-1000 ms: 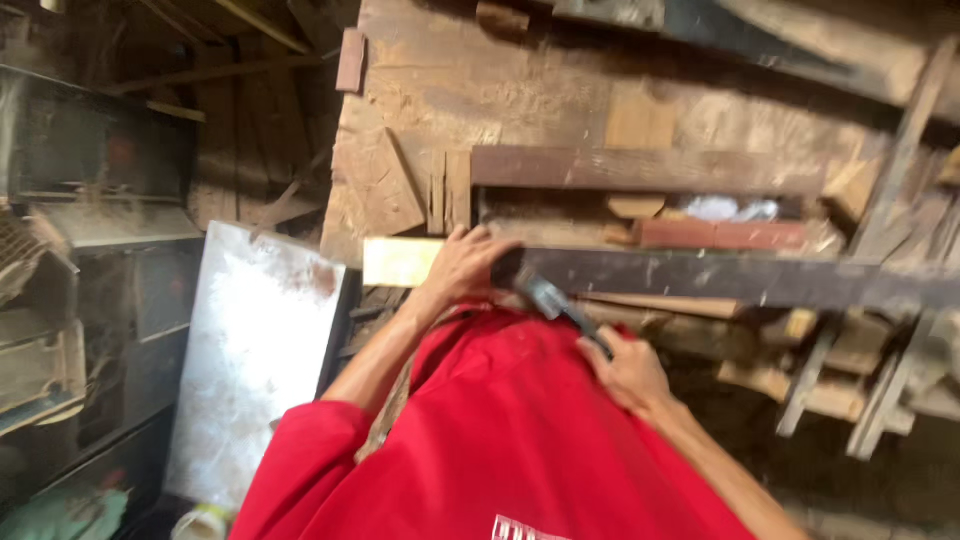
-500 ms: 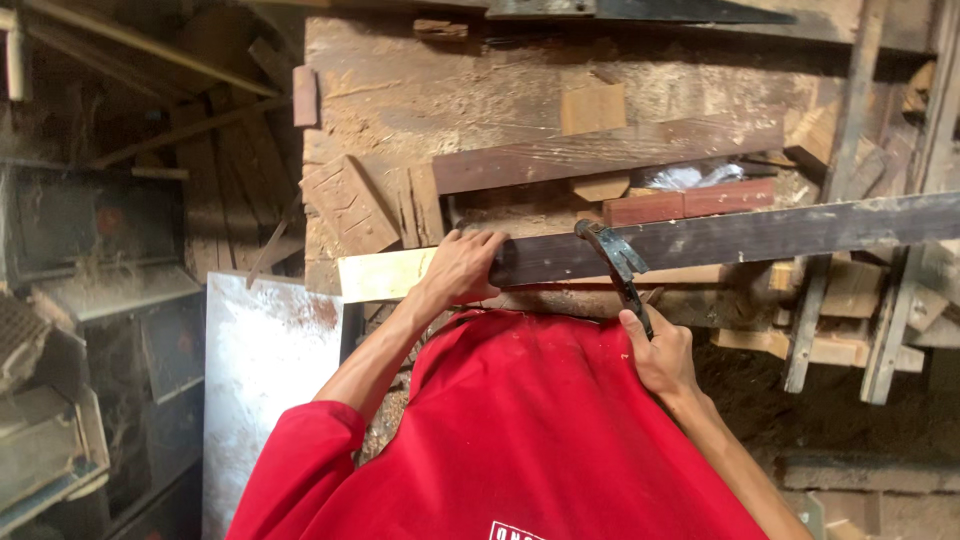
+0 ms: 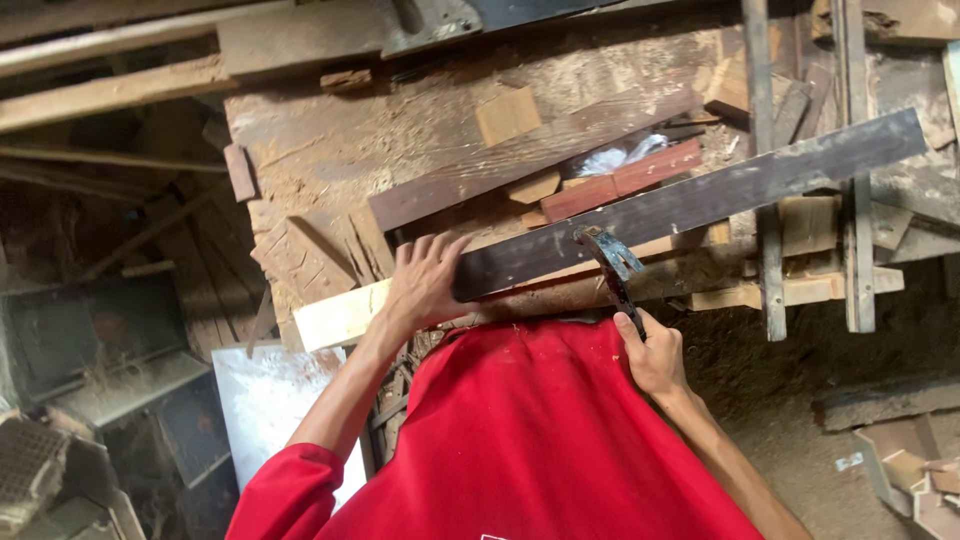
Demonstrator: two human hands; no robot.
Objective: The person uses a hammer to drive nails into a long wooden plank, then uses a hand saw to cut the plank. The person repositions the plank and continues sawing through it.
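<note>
My left hand (image 3: 422, 282) lies flat, fingers spread, on the left end of a long dark wooden plank (image 3: 720, 195) and on the pale board (image 3: 335, 315) under it. My right hand (image 3: 652, 352) grips the handle of a claw hammer (image 3: 608, 262). The hammer's head rests against the lower edge of the dark plank near its middle. My red shirt (image 3: 530, 440) fills the lower middle of the view and hides what lies below the boards.
A worn, dusty workbench (image 3: 330, 150) carries wood offcuts, a reddish block (image 3: 625, 183) and a small square block (image 3: 508, 115). Upright wooden slats (image 3: 765, 200) stand at the right. A white panel (image 3: 265, 400) and dark metal boxes (image 3: 90, 330) sit at the lower left.
The view has shifted, so the plank now slants up to the right. My right hand has raised the hammer, its head now at the plank's edge. My left hand stays on the plank's end.
</note>
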